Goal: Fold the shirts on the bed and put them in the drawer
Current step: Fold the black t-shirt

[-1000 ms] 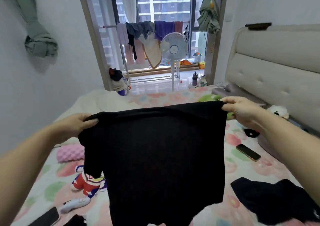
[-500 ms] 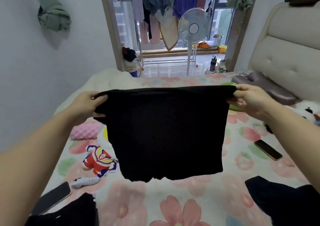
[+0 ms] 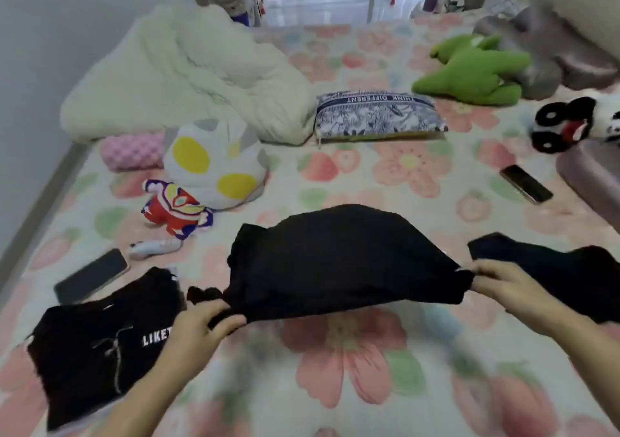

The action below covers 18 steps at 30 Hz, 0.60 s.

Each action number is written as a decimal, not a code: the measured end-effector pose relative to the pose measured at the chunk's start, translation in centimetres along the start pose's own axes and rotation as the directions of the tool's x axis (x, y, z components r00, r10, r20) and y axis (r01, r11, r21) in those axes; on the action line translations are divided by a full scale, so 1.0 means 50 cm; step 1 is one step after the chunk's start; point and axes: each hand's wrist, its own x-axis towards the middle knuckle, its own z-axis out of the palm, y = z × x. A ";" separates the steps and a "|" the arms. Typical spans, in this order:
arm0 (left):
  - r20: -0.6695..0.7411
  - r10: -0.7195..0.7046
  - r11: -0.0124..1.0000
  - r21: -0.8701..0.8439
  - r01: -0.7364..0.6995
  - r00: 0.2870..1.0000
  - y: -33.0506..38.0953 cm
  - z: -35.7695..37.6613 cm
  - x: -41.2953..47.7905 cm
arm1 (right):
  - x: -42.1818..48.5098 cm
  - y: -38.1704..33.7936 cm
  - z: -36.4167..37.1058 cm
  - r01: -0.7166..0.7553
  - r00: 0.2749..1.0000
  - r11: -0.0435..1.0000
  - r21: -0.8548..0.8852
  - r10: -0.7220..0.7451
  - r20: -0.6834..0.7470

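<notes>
A black shirt [image 3: 339,259] billows low over the floral bed sheet [image 3: 339,346], stretched between my hands. My left hand [image 3: 204,324] grips its near left corner. At the right, my right hand [image 3: 503,284] pinches the other corner. A second black shirt [image 3: 97,339] with white lettering lies crumpled at the lower left. Another black garment [image 3: 563,269] lies at the right, just behind my right hand. No drawer is in view.
Two phones lie on the bed, one at the left [image 3: 90,275] and one at the right [image 3: 525,183]. Plush toys [image 3: 214,161], a white duvet [image 3: 188,71], a patterned pouch [image 3: 379,114] and a green plush [image 3: 469,71] fill the far half.
The shirt was held up high in front of me; now it has come down near the bed and lies almost flat. The view has tilted down toward the mattress.
</notes>
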 end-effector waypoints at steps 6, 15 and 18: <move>0.457 -0.319 0.947 0.184 0.262 0.831 -0.152 0.279 -0.074 | -0.032 0.249 0.184 -0.278 0.939 0.913 -0.297 0.324 0.117; -0.087 -0.304 0.950 0.051 0.309 0.949 -0.227 0.335 0.175 | 0.131 0.286 0.288 -0.303 0.946 0.934 -0.191 0.272 -0.175; -0.229 -0.288 0.927 0.179 0.330 0.930 -0.258 0.313 0.295 | 0.231 0.273 0.275 -0.252 0.938 0.951 -0.177 0.196 -0.285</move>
